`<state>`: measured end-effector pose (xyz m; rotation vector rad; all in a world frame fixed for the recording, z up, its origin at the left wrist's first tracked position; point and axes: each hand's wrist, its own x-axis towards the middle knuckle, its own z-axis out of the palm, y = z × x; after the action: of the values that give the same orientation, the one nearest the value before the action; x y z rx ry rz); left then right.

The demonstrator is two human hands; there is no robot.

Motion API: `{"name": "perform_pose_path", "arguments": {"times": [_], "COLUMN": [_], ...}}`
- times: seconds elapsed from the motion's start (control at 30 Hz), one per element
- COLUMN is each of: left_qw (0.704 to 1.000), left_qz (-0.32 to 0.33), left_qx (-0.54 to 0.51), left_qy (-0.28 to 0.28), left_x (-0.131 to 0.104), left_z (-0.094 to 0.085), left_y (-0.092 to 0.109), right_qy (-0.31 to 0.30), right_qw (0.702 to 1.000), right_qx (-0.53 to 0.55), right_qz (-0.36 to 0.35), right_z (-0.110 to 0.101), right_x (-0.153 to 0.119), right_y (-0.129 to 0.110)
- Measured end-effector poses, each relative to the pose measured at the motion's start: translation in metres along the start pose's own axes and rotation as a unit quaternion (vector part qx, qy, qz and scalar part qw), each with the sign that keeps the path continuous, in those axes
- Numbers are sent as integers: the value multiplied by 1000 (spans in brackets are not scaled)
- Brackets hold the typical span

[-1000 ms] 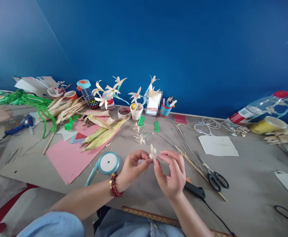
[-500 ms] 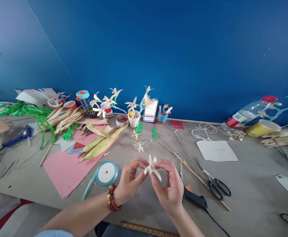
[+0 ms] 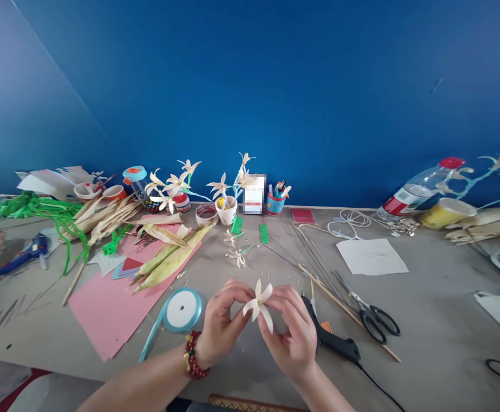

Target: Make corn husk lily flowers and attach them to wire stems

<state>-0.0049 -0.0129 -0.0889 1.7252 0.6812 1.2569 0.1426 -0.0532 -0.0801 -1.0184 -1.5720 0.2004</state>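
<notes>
While both hands meet at the lower centre of the frame, one pale flower point(image 3: 258, 306) sits between them: pointed, slender petals, dry matt surface, splayed star shape, face to the camera.

Left hand point(image 3: 221, 321), with a bracelet point(image 3: 195, 356) of round red beads: thumb and fingertips pinching the flower's left side. Right hand point(image 3: 293, 333): thumb below and fingers curled, pinching its right side.

Left of centre: ribbon spool point(image 3: 182, 309), flat white disc wound in glossy blue; pink paper point(image 3: 104, 309), smooth, straight-edged; green-yellow husks point(image 3: 168, 263), long, ribbed, tapering, lying partly on the paper.

Right of centre: scissors point(image 3: 374, 320), black loop handles, metal blades; wooden stick point(image 3: 331, 292), thin and straight; black glue gun point(image 3: 338, 343), smooth-bodied, corded, just beside the right hand.

Centre, beyond the hands: two small pale blossoms, flat on the grey desk point(image 3: 439, 309).
</notes>
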Motion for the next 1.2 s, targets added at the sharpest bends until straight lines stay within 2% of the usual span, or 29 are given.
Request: {"name": "perform_pose_path", "arguments": {"times": [0.17,0.47,0.83,1.13,1.2], "left_qw": [998,998,1000,990,987], "left_qz": [61,51,-5,-119,-138], "left_qx": [17,22,-6,-59,-64], "left_qy": [-4,-11,8,46,52], "left_x": [-4,-3,-3,1,1], "left_z": [-2,-1,2,4,5], "left_y": [-7,-4,-2,-6,-10], "right_qy": [15,14,-1,-47,-26], "right_qw": [1000,999,994,976,975], "right_qx": [11,36,77,121,114], "right_qz": [-2,12,74,174,189], "right_z": [1,1,3,10,11], "right_x": [0,0,-3,-1,-3], "right_y": [-4,-4,-1,6,7]}}
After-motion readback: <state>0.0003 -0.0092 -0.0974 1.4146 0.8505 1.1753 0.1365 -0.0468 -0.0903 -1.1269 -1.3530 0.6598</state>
